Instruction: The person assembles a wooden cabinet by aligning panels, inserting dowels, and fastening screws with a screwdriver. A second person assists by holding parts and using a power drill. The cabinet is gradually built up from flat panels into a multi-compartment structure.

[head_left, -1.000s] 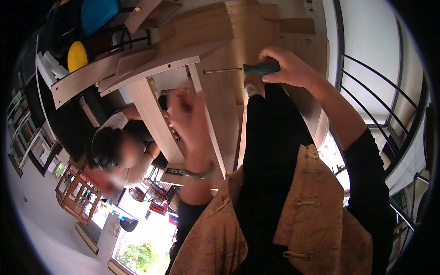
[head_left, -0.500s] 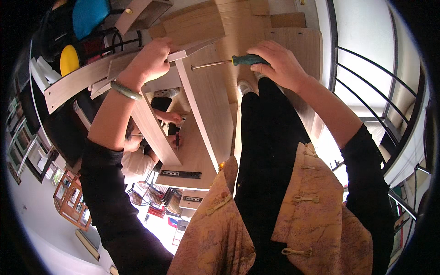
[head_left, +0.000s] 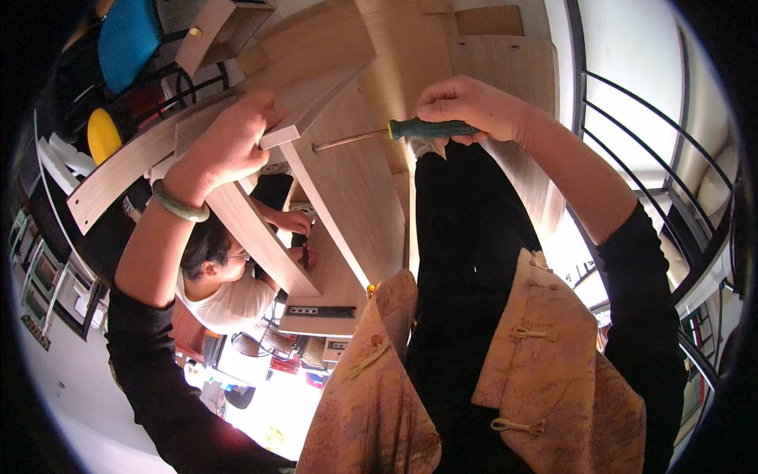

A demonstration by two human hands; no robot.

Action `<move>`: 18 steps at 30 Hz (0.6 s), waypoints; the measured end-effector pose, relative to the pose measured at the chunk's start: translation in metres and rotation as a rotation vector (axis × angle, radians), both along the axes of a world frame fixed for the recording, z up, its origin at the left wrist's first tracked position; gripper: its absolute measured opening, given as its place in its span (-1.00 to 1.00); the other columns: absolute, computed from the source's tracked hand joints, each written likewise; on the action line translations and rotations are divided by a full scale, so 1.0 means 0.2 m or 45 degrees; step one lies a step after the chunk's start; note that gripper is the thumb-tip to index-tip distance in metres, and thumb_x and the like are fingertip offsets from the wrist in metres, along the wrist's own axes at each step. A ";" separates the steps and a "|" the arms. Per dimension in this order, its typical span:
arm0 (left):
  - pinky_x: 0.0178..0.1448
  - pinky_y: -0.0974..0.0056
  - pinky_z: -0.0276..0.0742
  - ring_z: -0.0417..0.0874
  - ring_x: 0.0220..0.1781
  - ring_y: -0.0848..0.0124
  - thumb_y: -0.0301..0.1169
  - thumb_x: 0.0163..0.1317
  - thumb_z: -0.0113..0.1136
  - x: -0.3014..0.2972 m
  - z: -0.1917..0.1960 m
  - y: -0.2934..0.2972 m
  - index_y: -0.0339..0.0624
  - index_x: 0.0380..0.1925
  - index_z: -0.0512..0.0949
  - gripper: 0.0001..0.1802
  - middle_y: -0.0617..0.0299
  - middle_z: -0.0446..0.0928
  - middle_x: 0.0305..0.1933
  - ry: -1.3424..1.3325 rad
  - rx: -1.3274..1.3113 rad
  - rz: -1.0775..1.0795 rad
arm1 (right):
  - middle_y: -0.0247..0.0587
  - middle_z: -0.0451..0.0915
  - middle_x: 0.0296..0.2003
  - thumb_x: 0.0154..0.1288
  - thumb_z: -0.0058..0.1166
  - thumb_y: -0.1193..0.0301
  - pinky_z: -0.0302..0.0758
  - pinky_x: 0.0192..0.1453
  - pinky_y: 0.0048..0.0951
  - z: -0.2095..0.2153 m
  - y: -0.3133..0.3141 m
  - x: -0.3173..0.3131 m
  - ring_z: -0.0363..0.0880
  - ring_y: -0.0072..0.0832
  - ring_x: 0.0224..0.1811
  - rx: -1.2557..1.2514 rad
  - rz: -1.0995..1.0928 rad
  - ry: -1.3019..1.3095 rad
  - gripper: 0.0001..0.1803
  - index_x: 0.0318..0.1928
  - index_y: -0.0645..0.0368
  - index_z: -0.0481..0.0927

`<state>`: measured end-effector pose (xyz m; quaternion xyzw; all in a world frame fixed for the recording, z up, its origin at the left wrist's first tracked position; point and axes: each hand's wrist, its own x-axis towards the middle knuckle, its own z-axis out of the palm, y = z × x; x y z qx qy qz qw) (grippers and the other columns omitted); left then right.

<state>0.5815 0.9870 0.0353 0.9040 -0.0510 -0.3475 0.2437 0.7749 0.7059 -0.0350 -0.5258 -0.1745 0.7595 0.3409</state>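
Note:
My right hand (head_left: 478,109) is closed around the green handle of a screwdriver (head_left: 430,129). The long metal shaft points left, and its tip is in front of the wooden furniture frame (head_left: 347,182); whether it touches is not clear. At the frame's upper corner, my left hand (head_left: 233,142) grips a light wood-grain board (head_left: 281,137), its fingers partly hidden behind the edge. A bracelet (head_left: 180,202) circles my left wrist. Below that hand, a narrower wooden slat (head_left: 268,241) slants down to the lower panel, which bears a dark drawer rail (head_left: 320,311).
At left, a person in a white shirt (head_left: 229,296) works inside the frame, hands on a dark object. Beyond are a blue chair (head_left: 128,43), a yellow round seat (head_left: 103,136) and a drawer-like box (head_left: 221,35). Black metal railings (head_left: 647,114) stand at right. Cardboard (head_left: 324,35) covers the floor ahead.
The screwdriver has shifted slightly left and down with my right hand. My left hand and its board appear lower and further left; the view has shifted, showing more of the other person.

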 end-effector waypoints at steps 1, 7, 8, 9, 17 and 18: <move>0.07 0.10 0.42 0.46 -0.07 -0.01 -0.61 -0.20 0.11 0.00 0.00 0.01 -0.31 -0.01 0.47 -0.42 -0.09 0.38 -0.17 0.040 0.002 0.004 | -0.36 0.50 -0.59 0.16 0.21 0.09 0.30 -0.62 -0.55 0.00 0.00 0.01 0.38 -0.64 -0.67 0.039 0.055 -0.137 -0.62 -0.29 0.16 0.56; 0.10 0.12 0.42 0.45 -0.02 -0.02 -0.63 -0.17 0.09 0.00 -0.01 0.00 -0.30 0.01 0.46 -0.43 -0.12 0.41 -0.12 0.085 0.079 0.045 | -0.22 0.51 -0.47 0.12 0.24 0.19 0.46 -0.41 -0.39 0.02 -0.06 -0.13 0.52 -0.41 -0.46 0.811 0.061 -1.156 -0.66 -0.25 0.18 0.51; 0.10 0.13 0.43 0.46 0.00 -0.02 -0.63 -0.16 0.08 0.00 -0.02 -0.01 -0.31 0.01 0.46 -0.43 -0.13 0.43 -0.10 0.116 0.084 0.068 | -0.19 0.51 -0.45 0.13 0.22 0.19 0.48 -0.37 -0.35 0.02 -0.07 -0.16 0.53 -0.35 -0.42 0.866 0.075 -1.366 -0.65 -0.24 0.19 0.51; 0.11 0.13 0.43 0.46 0.01 -0.03 -0.63 -0.15 0.07 -0.01 -0.03 -0.02 -0.31 0.00 0.46 -0.44 -0.14 0.45 -0.09 0.074 0.048 0.088 | -0.17 0.51 -0.43 0.14 0.20 0.18 0.50 -0.33 -0.30 0.02 -0.08 -0.17 0.55 -0.30 -0.38 0.916 0.102 -1.566 -0.65 -0.23 0.19 0.51; -0.09 -0.02 0.46 0.54 -0.26 -0.09 -0.61 -0.16 0.08 -0.09 -0.03 -0.01 -0.40 -0.43 0.53 -0.79 -0.15 0.52 -0.41 -0.109 0.089 0.059 | -0.19 0.55 -0.54 0.29 0.07 0.14 0.42 -0.43 -0.40 0.05 -0.07 -0.17 0.51 -0.40 -0.52 0.549 0.201 -0.921 -0.62 -0.24 0.26 0.61; -0.10 -0.01 0.46 0.53 -0.26 -0.10 -0.61 -0.16 0.07 -0.10 -0.02 0.00 -0.40 -0.43 0.53 -0.80 -0.15 0.52 -0.40 -0.098 0.081 0.065 | -0.18 0.52 -0.60 0.28 0.07 0.12 0.41 -0.45 -0.39 0.06 -0.05 -0.16 0.50 -0.41 -0.56 0.409 0.202 -0.809 -0.60 -0.28 0.27 0.62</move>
